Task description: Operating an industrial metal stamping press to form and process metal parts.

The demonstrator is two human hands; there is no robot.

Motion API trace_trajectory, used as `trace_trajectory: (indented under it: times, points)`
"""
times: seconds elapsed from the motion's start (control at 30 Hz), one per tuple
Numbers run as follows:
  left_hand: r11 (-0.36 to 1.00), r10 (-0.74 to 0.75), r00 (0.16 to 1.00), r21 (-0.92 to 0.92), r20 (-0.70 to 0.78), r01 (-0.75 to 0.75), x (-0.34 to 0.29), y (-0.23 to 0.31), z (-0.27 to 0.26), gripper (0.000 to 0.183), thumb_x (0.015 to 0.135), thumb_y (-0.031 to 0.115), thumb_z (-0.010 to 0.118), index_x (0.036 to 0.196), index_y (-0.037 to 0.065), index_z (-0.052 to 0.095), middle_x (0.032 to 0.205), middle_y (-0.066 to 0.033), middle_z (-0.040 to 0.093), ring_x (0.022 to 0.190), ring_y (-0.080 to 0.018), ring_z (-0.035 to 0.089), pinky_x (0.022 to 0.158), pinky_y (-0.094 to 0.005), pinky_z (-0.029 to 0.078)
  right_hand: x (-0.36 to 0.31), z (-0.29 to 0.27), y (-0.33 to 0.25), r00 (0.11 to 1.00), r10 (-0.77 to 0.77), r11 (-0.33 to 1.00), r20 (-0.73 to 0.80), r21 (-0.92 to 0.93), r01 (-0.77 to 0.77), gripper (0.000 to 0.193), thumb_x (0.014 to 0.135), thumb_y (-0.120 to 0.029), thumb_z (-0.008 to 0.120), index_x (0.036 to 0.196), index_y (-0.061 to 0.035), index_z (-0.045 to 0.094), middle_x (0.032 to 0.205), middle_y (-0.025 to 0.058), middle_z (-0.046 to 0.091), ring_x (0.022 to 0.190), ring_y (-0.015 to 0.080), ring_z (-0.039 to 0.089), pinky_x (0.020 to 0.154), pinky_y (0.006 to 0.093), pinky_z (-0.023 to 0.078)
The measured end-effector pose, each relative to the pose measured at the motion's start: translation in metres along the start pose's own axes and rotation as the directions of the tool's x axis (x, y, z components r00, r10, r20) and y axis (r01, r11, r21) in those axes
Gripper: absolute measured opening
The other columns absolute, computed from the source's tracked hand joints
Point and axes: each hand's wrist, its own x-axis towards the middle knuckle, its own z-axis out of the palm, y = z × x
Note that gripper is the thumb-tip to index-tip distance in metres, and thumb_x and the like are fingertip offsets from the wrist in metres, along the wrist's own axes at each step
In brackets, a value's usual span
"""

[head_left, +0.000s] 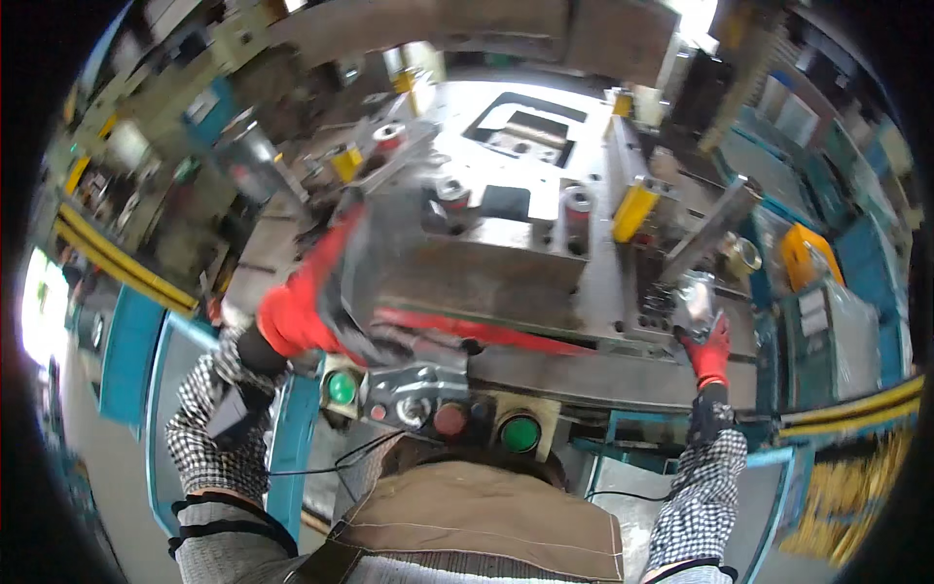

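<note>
My left hand (pixel 297 316), in a red glove with a dark coating, reaches over the front left of a press die (pixel 496 277). It is smeared by motion, and a blurred grey shape (pixel 389 243) stands beside its fingers. I cannot tell if the hand holds that shape. A long red strip (pixel 486 331) runs from near this hand along the die's front edge. At the right end of the die, my right hand (pixel 710 350), also red-gloved, is by a shiny silvery patch (pixel 696 300). Its fingers blend into the glare, so their grip is unclear.
A control box (pixel 418 394) with green buttons (pixel 520 433) sits before me. Metal posts (pixel 715 224), yellow blocks (pixel 635 209) and round guide pins (pixel 578 209) rise from the die. The upper press part (pixel 467 29) hangs beyond. Teal bins (pixel 827 321) stand right.
</note>
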Motion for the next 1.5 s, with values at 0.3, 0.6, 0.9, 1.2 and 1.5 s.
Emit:
trace_trajectory:
  times: [0.3,0.6,0.9,1.2,1.5]
  points:
    - [0.753,-0.149,0.982,0.656,0.113,0.038,-0.136,-0.041,0.157,0.119,0.057,0.048,0.089,0.159,0.006,0.043,0.152,-0.0306,0.046,0.142,-0.0497,0.046,0.122,-0.0652,0.032,0.074,0.049,-0.003,0.989,-0.105,0.99,0.104,-0.079,0.113,0.135,0.071,-0.049,0.092,0.166,0.0082,0.016,0.169,0.0299,0.032,0.155,0.0459,0.036,0.126,0.0493,0.036]
    - [0.496,-0.141,0.989,0.861,-0.051,0.115,-0.172,-0.148,0.231,0.072,0.077,0.027,0.07,0.148,0.015,0.057,0.14,-0.0235,0.053,0.134,-0.0433,0.052,0.119,-0.0678,0.036,0.071,0.014,-0.025,0.976,-0.165,0.982,0.144,0.121,0.148,0.128,0.069,-0.038,0.097,0.166,0.0028,0.025,0.163,0.0285,0.044,0.151,0.0415,0.044,0.124,0.0456,0.037]
    - [0.54,-0.325,0.943,0.832,0.069,0.126,-0.166,-0.162,0.209,0.108,0.061,0.037,0.086,0.158,0.017,0.046,0.153,-0.0262,0.046,0.143,-0.0487,0.044,0.119,-0.0695,0.034,0.007,-0.083,0.068,0.998,0.037,0.679,-0.052,0.734,0.013,0.099,0.086,-0.022,0.081,0.168,-0.0024,0.029,0.169,0.019,0.037,0.153,0.0301,0.04,0.125,0.044,0.033]
    - [0.533,-0.284,0.959,0.831,0.0,0.158,-0.188,-0.184,0.19,0.124,0.051,0.046,0.089,0.162,0.016,0.042,0.155,-0.0214,0.048,0.144,-0.0457,0.045,0.119,-0.0658,0.035,-0.12,-0.212,-0.163,0.757,-0.604,0.45,-0.247,0.679,0.58,0.124,0.068,-0.011,0.084,0.172,-0.0034,0.018,0.167,0.0152,0.038,0.151,0.029,0.041,0.125,0.0432,0.033]
    - [0.623,-0.356,0.932,0.76,0.066,0.184,-0.182,-0.176,0.172,0.115,0.057,0.046,0.092,0.159,0.017,0.048,0.155,-0.0217,0.05,0.146,-0.046,0.044,0.119,-0.0674,0.035,0.031,-0.134,-0.466,0.388,-0.918,0.287,-0.078,0.545,0.788,0.126,0.062,-0.02,0.101,0.166,-0.0038,0.033,0.163,0.0173,0.048,0.15,0.0295,0.048,0.124,0.039,0.039]
